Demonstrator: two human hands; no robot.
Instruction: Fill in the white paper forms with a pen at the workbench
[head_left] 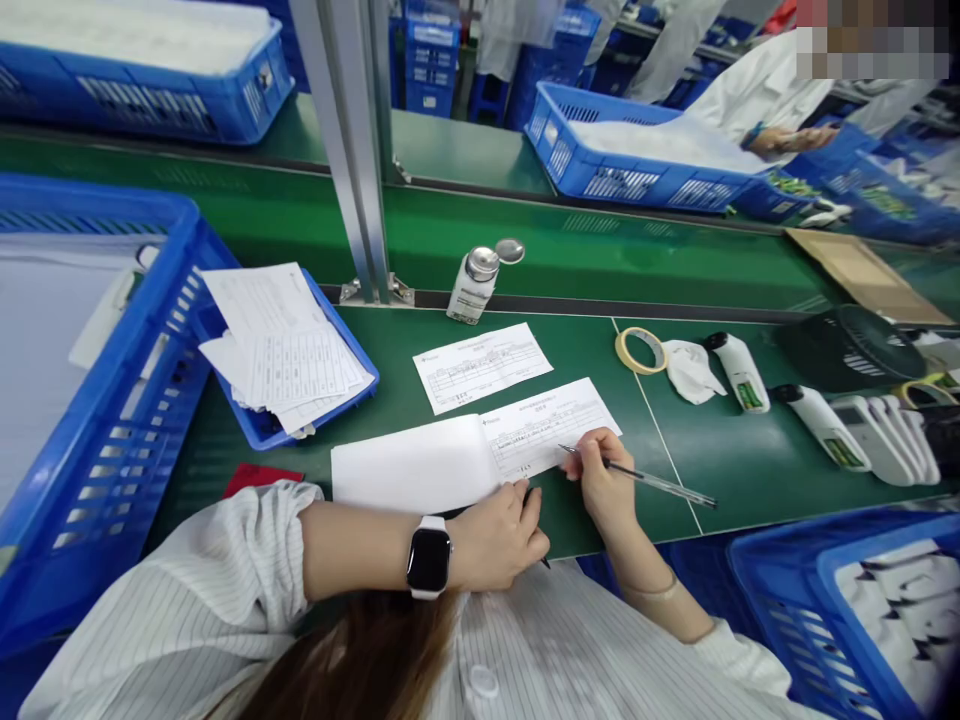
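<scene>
Seemingly, the printed form (555, 422) on the green workbench (581, 350) is part-filled with blank rows left, 1 written slip (484, 368) beyond it, while the right hand (606, 485) pinches a pen (667, 486) over it and the left hand (499, 540) curls at its near edge, grip unclear.

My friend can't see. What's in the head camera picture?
A person's right hand holds a pen over a printed form on a green table, while the left hand rests by its near edge. A second form lies just beyond, with a bottle behind it and a tape roll to the right.
</scene>
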